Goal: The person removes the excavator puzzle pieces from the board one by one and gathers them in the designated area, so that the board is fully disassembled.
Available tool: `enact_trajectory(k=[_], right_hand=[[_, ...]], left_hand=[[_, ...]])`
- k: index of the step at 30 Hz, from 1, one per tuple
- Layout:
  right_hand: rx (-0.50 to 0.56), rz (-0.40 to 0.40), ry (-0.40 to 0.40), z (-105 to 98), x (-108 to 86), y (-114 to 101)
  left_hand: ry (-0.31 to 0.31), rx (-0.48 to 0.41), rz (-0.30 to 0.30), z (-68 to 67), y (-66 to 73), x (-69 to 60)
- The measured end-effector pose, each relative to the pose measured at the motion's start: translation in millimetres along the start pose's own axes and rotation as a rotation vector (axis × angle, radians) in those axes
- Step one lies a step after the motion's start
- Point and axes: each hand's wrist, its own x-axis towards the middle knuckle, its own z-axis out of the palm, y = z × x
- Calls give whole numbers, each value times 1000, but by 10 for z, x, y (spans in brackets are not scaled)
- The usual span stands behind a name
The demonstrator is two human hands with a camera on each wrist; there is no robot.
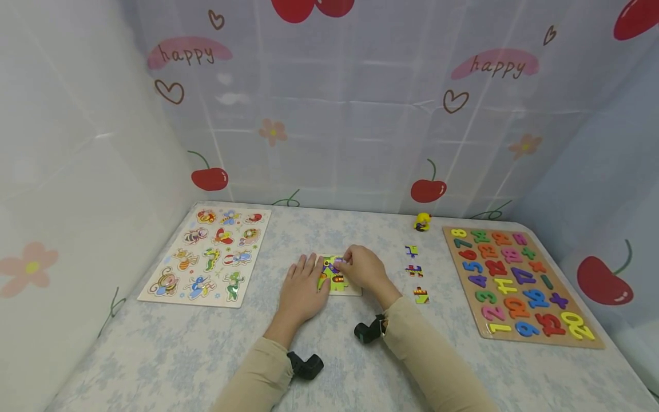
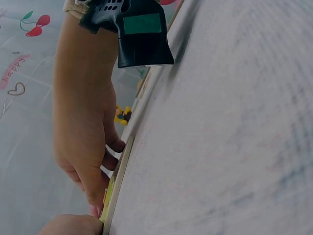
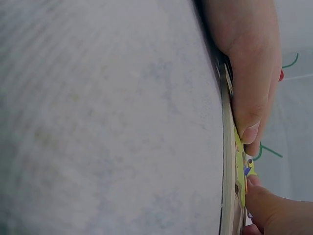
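Right grip: right hand (image 1: 364,269) held a piece (image 1: 338,260) pinched between thumb and fingertips.
Left grip: left hand (image 1: 305,290) grasped nothing; its fingers lay straight at the left side of the board (image 1: 354,290).
Piece location: at the far right part of the board, between both hands.
Piece handling: judged light, thin and stiff, probably wood; smooth printed face, moderately slippery; tabs likely the fragile points.
Piece hold points: opposite edges, clear of narrow tabs.
Board handling: judged light and rigid, liable to slide on the table (image 1: 195,349); outer rim best for steadying.
Piece direction: fingers covered most of the outline; long axis could not be told.
Board direction: flat, near edge running left to right; left side hidden, long axis uncertain.
Loose pieces: three, right of the board, in a near-to-far row; middle piece (image 1: 414,270) ran lengthwise left to right, far piece (image 1: 411,250) pointed its stem near.
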Motion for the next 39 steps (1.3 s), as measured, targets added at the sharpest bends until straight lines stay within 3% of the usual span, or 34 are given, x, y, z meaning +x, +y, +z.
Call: enact_trajectory(k=[12, 25, 31, 39], right_hand=[[129, -14, 56, 5, -26, 2], [218, -113, -2, -14, 8, 57], [252, -95, -4, -39, 37, 87], [269, -52, -59, -238, 71, 174]], left_hand=[[-2, 4, 1, -5, 3, 0], [2, 0, 1, -2, -1, 2], [-11, 12, -5, 16, -13, 11], [-7, 10, -5, 20, -17, 11]])
